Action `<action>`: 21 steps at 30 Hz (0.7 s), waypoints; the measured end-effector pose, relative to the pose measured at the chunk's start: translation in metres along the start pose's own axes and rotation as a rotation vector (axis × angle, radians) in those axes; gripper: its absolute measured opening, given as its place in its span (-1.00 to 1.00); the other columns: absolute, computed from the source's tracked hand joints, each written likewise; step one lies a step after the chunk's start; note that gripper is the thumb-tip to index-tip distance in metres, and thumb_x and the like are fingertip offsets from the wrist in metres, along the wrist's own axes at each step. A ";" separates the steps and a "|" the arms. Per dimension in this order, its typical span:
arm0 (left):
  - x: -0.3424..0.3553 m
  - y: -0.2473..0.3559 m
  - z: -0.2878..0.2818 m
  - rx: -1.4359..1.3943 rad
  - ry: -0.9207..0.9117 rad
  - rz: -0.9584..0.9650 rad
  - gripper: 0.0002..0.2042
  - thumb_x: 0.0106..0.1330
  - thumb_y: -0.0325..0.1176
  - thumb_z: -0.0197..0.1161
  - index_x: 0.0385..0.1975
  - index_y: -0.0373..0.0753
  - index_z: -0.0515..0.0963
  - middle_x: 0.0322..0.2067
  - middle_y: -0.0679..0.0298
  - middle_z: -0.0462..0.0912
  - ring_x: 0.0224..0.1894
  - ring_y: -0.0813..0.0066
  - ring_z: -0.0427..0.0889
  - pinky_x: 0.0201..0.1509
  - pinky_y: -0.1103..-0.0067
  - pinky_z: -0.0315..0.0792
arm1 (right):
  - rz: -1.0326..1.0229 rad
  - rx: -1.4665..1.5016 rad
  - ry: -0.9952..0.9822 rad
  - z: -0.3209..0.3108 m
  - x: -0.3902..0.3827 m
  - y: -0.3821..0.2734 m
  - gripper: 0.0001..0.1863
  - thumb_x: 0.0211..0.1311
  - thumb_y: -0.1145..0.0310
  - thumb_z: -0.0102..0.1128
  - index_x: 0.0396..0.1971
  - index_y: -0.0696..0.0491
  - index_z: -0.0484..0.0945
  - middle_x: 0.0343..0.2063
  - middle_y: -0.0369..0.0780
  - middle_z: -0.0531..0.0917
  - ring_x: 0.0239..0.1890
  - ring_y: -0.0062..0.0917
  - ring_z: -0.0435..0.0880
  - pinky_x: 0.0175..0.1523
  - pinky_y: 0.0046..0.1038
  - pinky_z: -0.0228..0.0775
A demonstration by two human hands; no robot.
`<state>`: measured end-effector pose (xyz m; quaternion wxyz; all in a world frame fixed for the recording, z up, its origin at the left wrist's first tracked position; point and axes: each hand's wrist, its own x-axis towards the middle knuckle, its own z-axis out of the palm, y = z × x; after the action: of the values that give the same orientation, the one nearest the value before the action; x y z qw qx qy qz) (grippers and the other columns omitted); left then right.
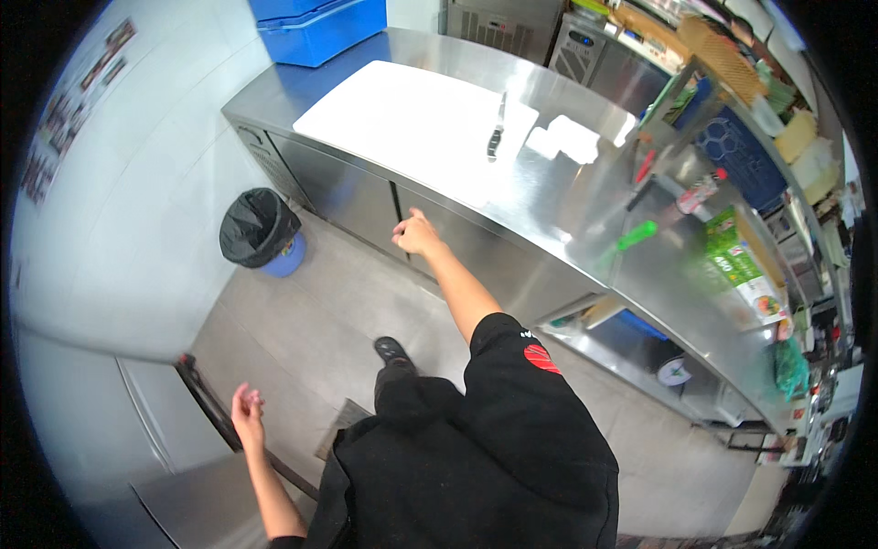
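Observation:
My left hand (247, 416) hangs in the air at the lower left, near a grey steel cabinet (183, 489). Its fingers are loosely bent and hold nothing. My right hand (417, 234) is raised in front of the steel counter's doors (347, 188), also without anything in it, its fingers half curled and apart. On the counter (540, 206) lies a large white cutting board (393, 110). A knife with a black handle (495, 144) rests at the board's right end, and a crumpled white cloth (572, 139) is beside it.
A bin lined with a black bag (261, 224) stands by the left wall. Blue plastic tubs (325, 35) sit at the counter's far end. On the right, the steel worktop carries a green-handled tool (637, 235), a bottle (701, 192) and a green box (743, 261).

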<state>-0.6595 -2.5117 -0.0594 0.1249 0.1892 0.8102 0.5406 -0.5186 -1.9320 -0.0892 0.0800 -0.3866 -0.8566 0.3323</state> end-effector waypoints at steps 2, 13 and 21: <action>0.053 -0.008 -0.004 0.096 0.042 -0.038 -0.69 0.49 -0.30 0.25 0.13 -0.27 0.53 -0.23 0.31 0.70 -0.32 0.64 0.58 -0.32 0.69 0.41 | 0.123 0.150 0.109 0.019 0.062 -0.028 -0.57 0.12 0.17 0.36 0.02 -0.09 0.74 0.48 -0.02 0.21 0.43 -0.09 0.31 0.46 -0.17 0.27; 0.275 -0.089 -0.082 -0.116 -0.175 -0.407 -0.49 0.48 -0.41 0.18 0.39 -0.19 0.22 -0.26 0.26 0.67 -0.33 0.58 0.57 -0.20 0.62 0.47 | 0.318 -0.313 0.314 0.087 0.150 -0.054 -0.62 0.15 -0.03 0.31 -0.32 -0.03 0.81 -0.26 -0.14 0.79 -0.04 -0.18 0.70 0.11 -0.21 0.57; 0.465 -0.047 0.053 -0.310 -0.704 -0.182 -0.15 0.34 -0.32 0.36 0.53 -0.17 -0.04 0.34 0.00 0.35 0.33 0.17 0.41 0.29 0.38 0.37 | 0.055 0.140 -0.141 0.248 -0.029 -0.196 -0.81 0.10 0.36 0.39 -0.25 -0.05 0.80 0.16 -0.06 0.61 -0.31 -0.34 0.78 -0.14 -0.38 0.64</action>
<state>-1.0635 -2.2787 -0.1223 0.4693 0.2694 0.6403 0.5452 -0.7157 -2.1728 -0.1521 0.0370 -0.3790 -0.8239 0.4197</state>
